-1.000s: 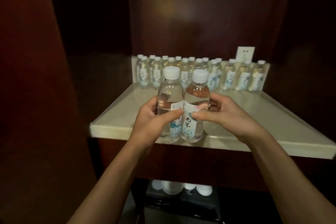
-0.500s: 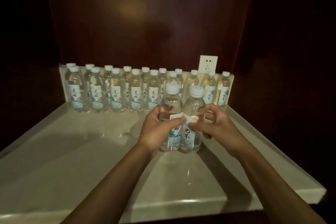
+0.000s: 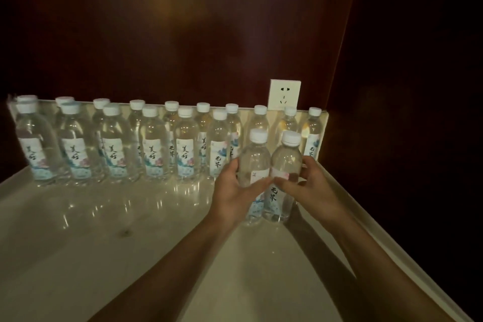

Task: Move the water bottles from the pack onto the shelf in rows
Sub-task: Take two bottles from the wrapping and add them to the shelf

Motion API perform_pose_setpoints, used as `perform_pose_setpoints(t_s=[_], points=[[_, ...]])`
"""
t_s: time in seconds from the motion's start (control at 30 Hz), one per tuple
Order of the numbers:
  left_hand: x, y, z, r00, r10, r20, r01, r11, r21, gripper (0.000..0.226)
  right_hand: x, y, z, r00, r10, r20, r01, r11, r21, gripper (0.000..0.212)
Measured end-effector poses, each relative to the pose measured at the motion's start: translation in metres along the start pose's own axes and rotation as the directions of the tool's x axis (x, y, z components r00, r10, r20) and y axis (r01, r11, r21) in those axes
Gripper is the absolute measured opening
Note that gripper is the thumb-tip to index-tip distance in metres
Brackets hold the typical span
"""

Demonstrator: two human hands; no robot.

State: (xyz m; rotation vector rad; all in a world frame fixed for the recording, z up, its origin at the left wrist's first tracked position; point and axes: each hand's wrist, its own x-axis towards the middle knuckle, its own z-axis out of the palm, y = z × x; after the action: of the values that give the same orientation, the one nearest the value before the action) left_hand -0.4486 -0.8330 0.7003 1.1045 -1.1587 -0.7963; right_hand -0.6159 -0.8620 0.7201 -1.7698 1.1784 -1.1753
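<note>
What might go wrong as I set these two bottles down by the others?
The left hand and right hand press the two held bottles together, so one may slip or tip. They sit close to the front row and could knock it. The right shelf edge is near.

Pale stone-like shelf (image 3: 104,256) fills lower left & centre of frame. Along its back edge, across mid-frame, clear plastic white-capped water bottles stand upright in 2 rows: front row (image 3: 154,146) runs from far left to abt centre; back row (image 3: 261,117) just behind it runs on further right, to the shelf's right corner. White square wall socket (image 3: 285,94) sits on the dark wood back panel (image 3: 183,34), above back row's right end. Right of centre, in front of the rows, 2 more clear bottles (image 3: 269,172) side by side, touching, between left hand (image 3: 235,193) & right hand (image 3: 311,188).
</note>
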Motion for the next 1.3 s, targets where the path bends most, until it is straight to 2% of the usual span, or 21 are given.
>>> perform_pose_setpoints(t_s=[0.13,0.2,0.3,0.4,0.5,0.6,0.77,0.9,1.1,1.23,1.3], points=[[0.003,-0.009,0.002,0.991,0.120,0.055,-0.128,0.976,0.178,0.047,0.009,0.016,0.000,1.000,-0.007,0.022,0.007,1.000,0.019,0.061],[0.005,-0.011,0.000,0.985,0.163,0.060,-0.174,0.913,0.369,0.059,0.011,0.021,0.003,1.000,-0.022,0.016,0.023,0.999,-0.028,0.067],[0.004,-0.014,0.000,0.993,0.098,0.072,-0.122,0.793,0.597,0.065,0.010,0.032,0.009,1.000,-0.029,-0.005,0.028,0.998,-0.061,0.078],[-0.010,-0.022,0.002,0.997,0.051,0.064,-0.082,0.655,0.751,0.065,0.000,0.046,0.019,1.000,-0.025,-0.008,0.023,0.979,-0.203,0.085],[-0.015,-0.028,0.003,0.998,0.056,-0.024,-0.021,0.677,0.735,0.053,0.001,0.058,0.023,0.999,-0.034,0.014,0.037,0.948,-0.316,0.064],[-0.007,-0.031,0.007,0.994,0.040,-0.101,0.043,0.711,0.702,0.051,0.015,0.059,0.022,0.999,0.005,0.031,0.008,0.917,-0.399,0.056],[0.014,-0.039,0.018,0.972,0.036,-0.230,0.128,0.745,0.655,0.049,0.033,0.061,0.024,0.999,0.025,-0.022,-0.032,0.922,-0.387,0.059],[0.026,-0.048,0.024,0.960,0.037,-0.277,0.164,0.728,0.665,0.049,0.045,0.066,0.030,0.996,0.041,-0.076,-0.065,0.932,-0.357,0.055],[0.036,-0.055,0.036,0.950,0.077,-0.303,0.168,0.691,0.703,0.056,0.062,0.074,0.036,0.997,0.042,-0.069,-0.064,0.934,-0.353,0.048],[0.040,-0.056,0.040,0.944,0.092,-0.316,0.166,0.698,0.697,0.053,0.067,0.074,0.044,0.993,0.036,-0.116,-0.086,0.880,-0.467,0.065],[0.043,-0.055,0.041,0.938,0.099,-0.331,0.176,0.689,0.703,0.055,0.069,0.073,0.049,0.987,0.001,-0.161,-0.081,0.870,-0.487,0.066]])
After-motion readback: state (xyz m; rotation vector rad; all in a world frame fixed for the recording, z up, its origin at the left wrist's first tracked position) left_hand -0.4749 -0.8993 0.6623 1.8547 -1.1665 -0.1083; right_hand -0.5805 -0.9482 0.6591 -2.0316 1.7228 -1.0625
